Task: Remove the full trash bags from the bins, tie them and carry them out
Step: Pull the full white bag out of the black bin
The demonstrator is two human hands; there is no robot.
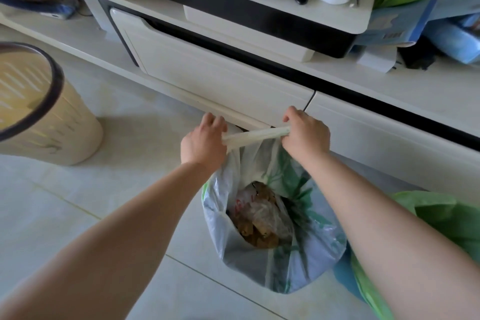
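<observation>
I hold a translucent trash bag [272, 236] up in the centre of the frame, both arms reaching forward from the lower corners. My left hand [204, 139] is curled into a fist around one end of the bag's gathered top edge, fingers pressed together over the plastic. My right hand [305, 135] grips the other end the same way, fingers closed tight on it. Between my fists the bunched rim [255, 135] stretches into a taut pale band, tilted slightly up toward the right. Below it the bag hangs open over the tiled floor [104, 215], white with green print, and inside I see brown scraps and crumpled clear wrapping. At the left edge of the frame stands a cream slatted bin [52, 122] with a dark rim, well apart from the bag. A green bag [446, 218] lies at the lower right, just beside my right forearm. A white low cabinet [220, 73] runs across the upper frame behind my hands.
</observation>
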